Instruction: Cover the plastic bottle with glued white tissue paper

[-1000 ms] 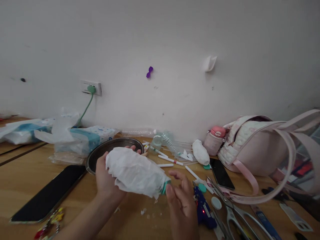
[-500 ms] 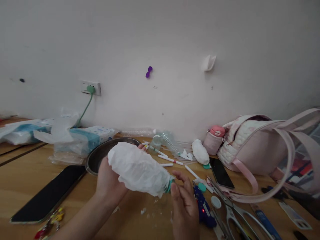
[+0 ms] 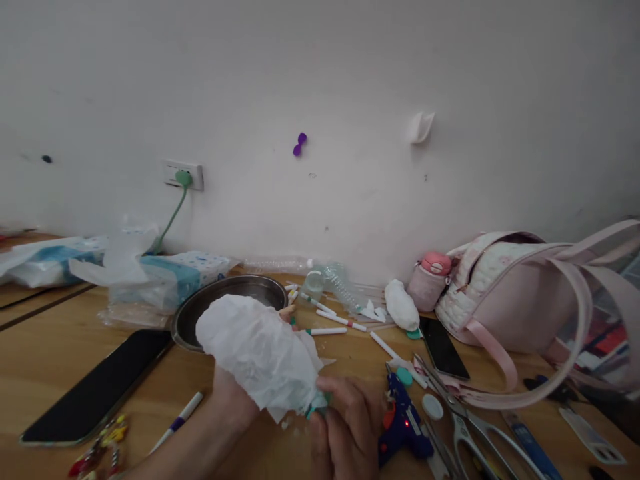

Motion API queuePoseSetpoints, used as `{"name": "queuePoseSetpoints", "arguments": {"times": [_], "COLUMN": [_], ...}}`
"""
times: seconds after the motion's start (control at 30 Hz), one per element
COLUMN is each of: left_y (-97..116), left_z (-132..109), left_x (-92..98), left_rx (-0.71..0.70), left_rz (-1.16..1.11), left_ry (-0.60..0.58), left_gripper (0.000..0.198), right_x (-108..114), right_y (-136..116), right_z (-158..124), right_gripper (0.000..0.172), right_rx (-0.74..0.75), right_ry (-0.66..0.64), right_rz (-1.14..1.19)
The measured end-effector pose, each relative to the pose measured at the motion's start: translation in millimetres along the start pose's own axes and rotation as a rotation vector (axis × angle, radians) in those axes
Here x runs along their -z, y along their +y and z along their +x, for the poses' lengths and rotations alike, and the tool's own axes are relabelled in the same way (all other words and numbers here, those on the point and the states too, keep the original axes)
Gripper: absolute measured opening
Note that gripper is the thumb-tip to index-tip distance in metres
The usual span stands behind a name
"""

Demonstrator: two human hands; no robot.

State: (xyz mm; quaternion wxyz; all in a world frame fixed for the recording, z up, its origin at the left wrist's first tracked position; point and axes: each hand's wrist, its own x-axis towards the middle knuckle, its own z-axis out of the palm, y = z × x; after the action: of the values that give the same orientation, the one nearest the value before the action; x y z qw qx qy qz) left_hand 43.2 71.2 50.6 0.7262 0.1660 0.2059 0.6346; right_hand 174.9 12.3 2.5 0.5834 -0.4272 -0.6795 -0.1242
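A bottle wrapped in white tissue (image 3: 257, 350) lies tilted across my left hand (image 3: 237, 393), which supports it from beneath; most of those fingers are hidden behind it. At its lower right end, my right hand (image 3: 347, 423) pinches the green-capped neck (image 3: 316, 402). Loose tissue edges stick out along the wrapped body. Just right of my right hand lies a blue glue gun (image 3: 406, 423) with a red light lit.
A metal bowl (image 3: 193, 313) stands behind my left hand. Markers (image 3: 340, 320), a second wrapped bottle (image 3: 401, 305), scissors (image 3: 463, 413), a phone (image 3: 443, 347) and a pink bag (image 3: 515, 293) lie to the right. A black tablet (image 3: 100, 387) is at left.
The wrapped bottle and both hands have moved left and slightly down. More loose tissue shows on the bottle's right side. A purple-banded marker now shows beside my left forearm.
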Motion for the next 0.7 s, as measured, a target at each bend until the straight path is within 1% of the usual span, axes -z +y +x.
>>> {"name": "queuePoseSetpoints", "arguments": {"times": [0.1,0.2,0.3,0.37,0.43,0.5,0.57,0.7], "left_y": [3.1,6.3,5.6,3.0,0.6,-0.4,0.1,1.6], "left_z": [-3.6,-5.6,-4.2,-2.9,-2.6,-3.6,-4.9,-6.5], "left_x": [-4.9,-13.5,-18.8,-18.4,-15.6,-12.1,-10.0,-11.2], "left_rx": [0.052,0.106,0.145,0.160,0.156,0.134,0.102,0.057], "left_rz": [-0.074,-0.109,-0.135,-0.146,-0.154,-0.157,-0.154,-0.133], "left_ry": [0.028,0.019,0.001,-0.008,-0.017,-0.023,-0.030,-0.047], "left_gripper": [0.031,0.037,0.038,0.037,0.032,0.028,0.028,0.027], "right_x": [-1.0,1.0,5.1,7.3,8.2,7.6,6.0,3.1], "right_y": [0.4,2.3,3.7,3.7,3.5,3.7,4.2,2.9], "right_z": [0.6,4.7,8.0,8.6,7.9,6.9,6.1,5.7], "right_gripper": [0.019,0.019,0.018,0.018,0.019,0.019,0.018,0.021], "right_rx": [0.015,0.042,0.094,0.122,0.122,0.105,0.087,0.071], "right_ry": [0.015,0.014,0.019,0.026,0.018,-0.003,-0.013,0.010], "right_rz": [-0.026,-0.053,-0.106,-0.156,-0.177,-0.147,-0.102,-0.066]}}
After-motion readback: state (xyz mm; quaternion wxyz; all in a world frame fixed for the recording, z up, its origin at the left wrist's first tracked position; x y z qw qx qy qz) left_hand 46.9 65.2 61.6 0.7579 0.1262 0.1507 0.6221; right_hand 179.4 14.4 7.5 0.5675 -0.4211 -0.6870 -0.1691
